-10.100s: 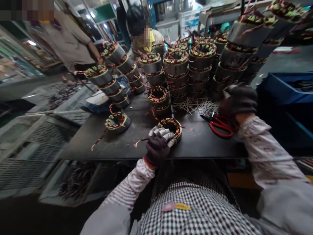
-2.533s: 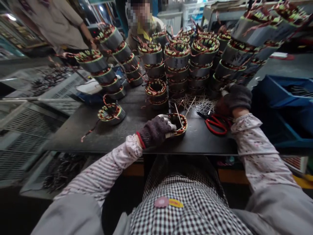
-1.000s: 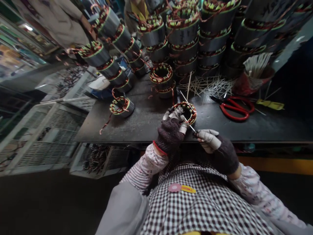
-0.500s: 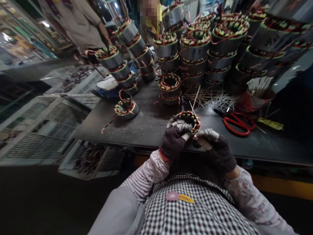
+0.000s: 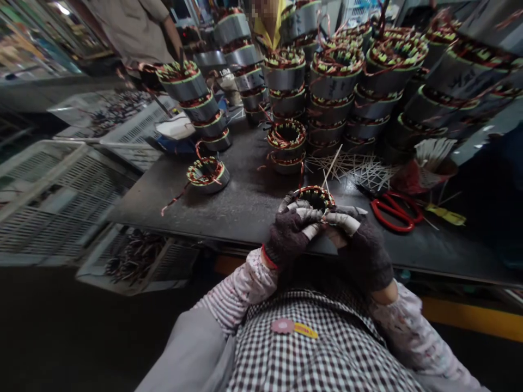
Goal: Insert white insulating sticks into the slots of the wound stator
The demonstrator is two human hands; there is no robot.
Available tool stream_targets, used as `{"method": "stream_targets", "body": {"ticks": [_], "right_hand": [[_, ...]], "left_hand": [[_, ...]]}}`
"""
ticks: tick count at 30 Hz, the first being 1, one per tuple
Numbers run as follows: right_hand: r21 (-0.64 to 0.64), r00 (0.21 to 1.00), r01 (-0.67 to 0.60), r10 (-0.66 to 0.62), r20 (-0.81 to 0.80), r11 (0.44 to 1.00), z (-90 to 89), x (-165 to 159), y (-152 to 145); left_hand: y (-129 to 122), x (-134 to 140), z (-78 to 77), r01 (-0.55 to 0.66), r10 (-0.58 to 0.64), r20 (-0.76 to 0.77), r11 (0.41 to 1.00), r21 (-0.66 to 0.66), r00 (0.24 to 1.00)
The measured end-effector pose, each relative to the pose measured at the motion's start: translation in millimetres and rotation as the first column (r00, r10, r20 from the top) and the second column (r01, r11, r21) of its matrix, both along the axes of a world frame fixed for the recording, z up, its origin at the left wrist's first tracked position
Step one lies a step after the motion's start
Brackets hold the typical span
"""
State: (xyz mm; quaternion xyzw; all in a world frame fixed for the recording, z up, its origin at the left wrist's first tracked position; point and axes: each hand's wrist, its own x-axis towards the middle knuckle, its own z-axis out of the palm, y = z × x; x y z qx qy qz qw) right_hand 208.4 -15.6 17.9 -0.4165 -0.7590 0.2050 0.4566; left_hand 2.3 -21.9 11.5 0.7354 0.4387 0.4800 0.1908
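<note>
Dark workbench in a cluttered workshop. Left hand, gloved, fingers curled around the near rim of a small wound stator at the bench's front edge. Right hand, gloved, fingertips pressed together against the stator's right side; whether they pinch something, cannot tell. Thin sticks stand in the stator. Red scissors just right; stator stacks behind.
</note>
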Motion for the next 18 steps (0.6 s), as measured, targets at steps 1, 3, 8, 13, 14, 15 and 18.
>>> {"method": "stream_targets", "body": {"ticks": [1,3,8,13,14,15,18], "right_hand": [[0.059,1.0,-0.015,0.013,0.023,0.998,1.1,0.6,2.1],[0.153,0.997,-0.056,0.046,0.068,0.987,6.7,1.3,5.0],[0.171,0.996,-0.06,0.07,-0.049,0.983,30.5,-3.0,-4.0],[-0.256,0.936,-0.231,0.143,-0.321,0.939,16.3,-2.4,-14.5],[-0.305,0.935,-0.224,0.117,-0.334,0.926,12.2,-0.7,-16.7],[-0.333,0.938,-0.203,0.085,-0.336,0.921,10.2,0.4,-18.6],[-0.379,0.918,-0.167,0.004,-0.396,0.91,18.5,-8.4,-14.9]], "left_hand": [[-0.3,-0.1,0.7,-0.006,0.006,0.001,1.0,-0.008,1.0],[-0.6,0.5,2.3,-0.017,0.015,-0.033,0.999,-0.044,0.999],[0.3,2.9,5.3,-0.045,0.035,-0.088,0.993,-0.107,0.995],[0.2,0.2,3.7,-0.094,0.094,-0.232,0.996,0.012,0.968],[-0.5,-0.1,3.5,-0.102,0.11,-0.247,0.994,0.045,0.963],[-1.1,-0.2,3.3,-0.103,0.119,-0.251,0.992,0.073,0.961],[-1.6,-0.1,2.6,-0.001,0.031,-0.238,0.992,0.124,0.971]]}}
